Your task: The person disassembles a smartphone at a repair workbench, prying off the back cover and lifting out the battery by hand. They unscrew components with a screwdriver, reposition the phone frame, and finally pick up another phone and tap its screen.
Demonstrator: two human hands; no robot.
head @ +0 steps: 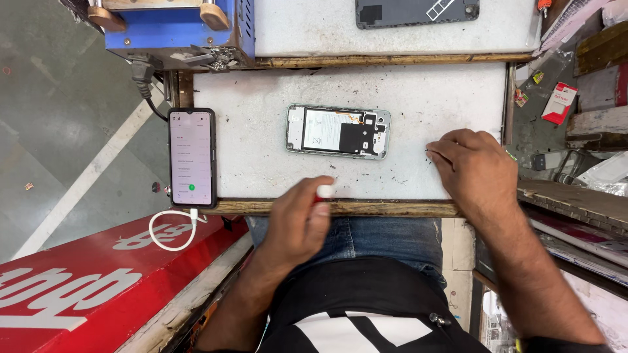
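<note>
Spanning the middle of the view, a scuffed white work mat (261, 131) edged in wood carries an opened phone (338, 131), back cover off and innards showing, lying flat at its centre. A lit phone (191, 157) rests at the mat's left edge with a white cable (171, 229) looping below; a blue machine (176, 29) stands behind, grey floor to the left. The left hand (297, 225) is curled around a red-and-white tool (322, 193) at the near edge. The right hand (474, 167) rests knuckles-up on the mat, fingertips pinched at tiny specks, right of the opened phone.
</note>
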